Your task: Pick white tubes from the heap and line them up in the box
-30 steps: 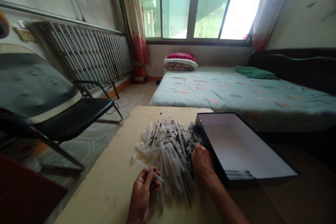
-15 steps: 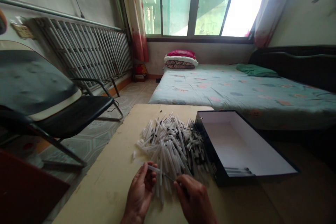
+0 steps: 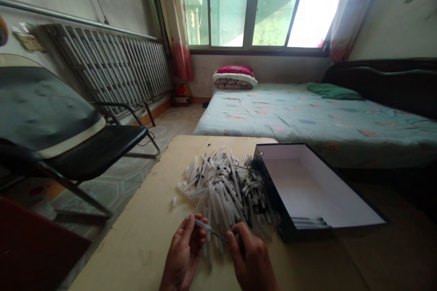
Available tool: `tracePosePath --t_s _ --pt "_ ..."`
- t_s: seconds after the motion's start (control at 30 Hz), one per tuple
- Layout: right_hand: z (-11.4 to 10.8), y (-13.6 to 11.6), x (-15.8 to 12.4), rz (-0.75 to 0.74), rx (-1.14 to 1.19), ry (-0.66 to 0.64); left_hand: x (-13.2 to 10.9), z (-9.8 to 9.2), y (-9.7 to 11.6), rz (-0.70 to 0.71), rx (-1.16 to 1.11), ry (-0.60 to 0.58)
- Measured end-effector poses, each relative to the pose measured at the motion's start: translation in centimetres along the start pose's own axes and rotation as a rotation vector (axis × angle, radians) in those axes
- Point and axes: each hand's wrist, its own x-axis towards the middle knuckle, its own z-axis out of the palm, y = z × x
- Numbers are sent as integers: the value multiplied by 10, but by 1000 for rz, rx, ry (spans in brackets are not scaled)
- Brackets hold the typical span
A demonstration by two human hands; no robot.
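My left hand (image 3: pixel 186 248) pinches a white translucent pen barrel (image 3: pixel 202 224) between thumb and fingers. My right hand (image 3: pixel 251 252) is closed on a thin dark pen refill (image 3: pixel 220 236), whose narrow end points left at the barrel's near end. The two parts meet or nearly meet there; whether the refill's tip is inside I cannot tell. Just beyond both hands spreads a heap of loose pen parts (image 3: pixel 218 195): white barrels, dark refills and small black pieces. To the right stands a shallow black box (image 3: pixel 317 186) with a white inside, and several pens (image 3: pixel 309 223) lie along its near edge.
The pale yellow table (image 3: pixel 136 232) carries the heap and the box. A small white cap-like piece (image 3: pixel 174 203) lies left of the heap. A black folding chair (image 3: pixel 99 145) stands left, and a bed (image 3: pixel 273 113) is beyond the table.
My hands have shifted slightly, and the barrel and refill now slant more steeply downward to the right. The heap and the box look the same.
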Motion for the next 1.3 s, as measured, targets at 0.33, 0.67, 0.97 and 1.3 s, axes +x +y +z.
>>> tracePosePath --t_s 0.33,0.67,0.97,1.3 --pt "2 -3 5 126 129 -93 -13 6 -6 4 67 -99" --pt "12 -8 16 429 675 -23 -25 14 -38 -173 31 -147" --pt "-20 41 34 152 -112 -15 -19 9 -10 -173 -171 64" --pt "-21 57 40 125 -390 -148 -13 6 -11 -204 -236 98"
